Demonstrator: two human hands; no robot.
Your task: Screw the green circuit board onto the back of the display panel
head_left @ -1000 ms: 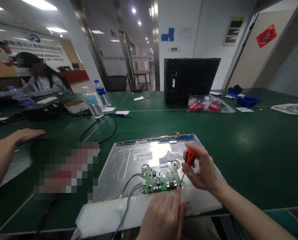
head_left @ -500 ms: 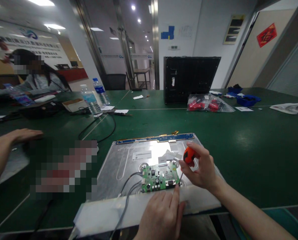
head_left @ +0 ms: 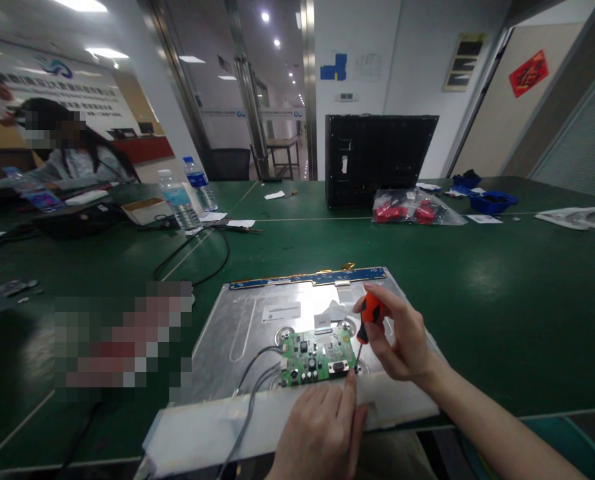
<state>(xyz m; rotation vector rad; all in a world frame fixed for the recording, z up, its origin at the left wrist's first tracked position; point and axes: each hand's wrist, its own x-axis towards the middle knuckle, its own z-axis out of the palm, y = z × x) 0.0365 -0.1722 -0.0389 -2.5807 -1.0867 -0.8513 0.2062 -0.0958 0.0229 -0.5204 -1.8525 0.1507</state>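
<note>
Screwdriver: orange and black, held nearly upright, its shaft pointing down at the circuit board's lower right corner; whether the tip sits in a screw is too small to tell.
Right hand: grip clamped on the handle between thumb and fingers, which seems to leave the shaft in plain sight and the handle free to twist.
Left hand: index finger stretched to that same corner, just beside the shaft, probably to steady the board or guide the tip; the palm is hidden, so I cannot tell whether this grip is closed on anything.
Circuit board: green, lying on the metal panel, with dark cables at its left side.
Metal panel: lies on the bench close to the person, presumably for easy reach, with a pale strip along its near side.
Bench: green; a black case stands beyond the panel, a clear bag of red things by its foot.
Room: glass doors at the back, ceiling lights, another person seated at the left.
</note>
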